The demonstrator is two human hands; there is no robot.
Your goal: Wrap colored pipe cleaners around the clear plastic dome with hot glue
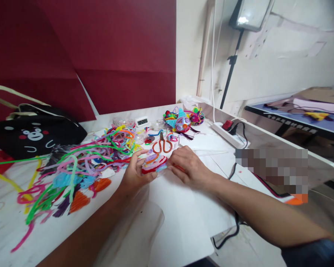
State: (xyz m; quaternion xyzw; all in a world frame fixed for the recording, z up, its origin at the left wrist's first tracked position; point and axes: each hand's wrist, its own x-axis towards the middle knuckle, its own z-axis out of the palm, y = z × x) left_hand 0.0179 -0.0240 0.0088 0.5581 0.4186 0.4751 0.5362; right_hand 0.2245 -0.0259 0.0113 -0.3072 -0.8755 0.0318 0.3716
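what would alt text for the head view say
A striped craft piece in the grip of the left hand, right hand at its edge, over a white table; scissors lie just beyond, pipe cleaners heaped to the left.

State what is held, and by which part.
A striped, multicoloured piece: the left hand grips its left side; the right hand is at its right end, grip unclear.

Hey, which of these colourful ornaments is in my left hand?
The striped one, gripped by your left hand; the other ornaments sit farther back, beyond the scissors.
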